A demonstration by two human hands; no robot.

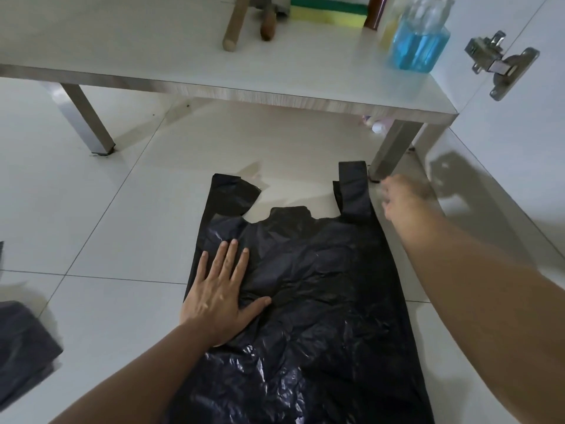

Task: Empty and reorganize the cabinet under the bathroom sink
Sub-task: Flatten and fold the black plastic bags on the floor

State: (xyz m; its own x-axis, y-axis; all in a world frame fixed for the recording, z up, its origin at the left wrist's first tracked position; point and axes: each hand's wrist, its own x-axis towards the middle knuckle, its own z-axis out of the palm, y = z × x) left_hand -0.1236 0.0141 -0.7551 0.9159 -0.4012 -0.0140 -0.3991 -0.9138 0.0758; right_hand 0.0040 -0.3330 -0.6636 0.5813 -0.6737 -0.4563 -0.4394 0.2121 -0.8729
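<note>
Head view: at lower centre the bag (pixel 305 286) is pressed flat by the left hand (pixel 220 298), while the blurred right hand (pixel 400 194), grip unreadable, could drag it crooked.

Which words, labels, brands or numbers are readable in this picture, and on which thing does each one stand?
None can be read.
Bottle of blue liquid: no readable label, blurred.
Black plastic bag: plain, no print.
Sponge: no text visible.
</note>
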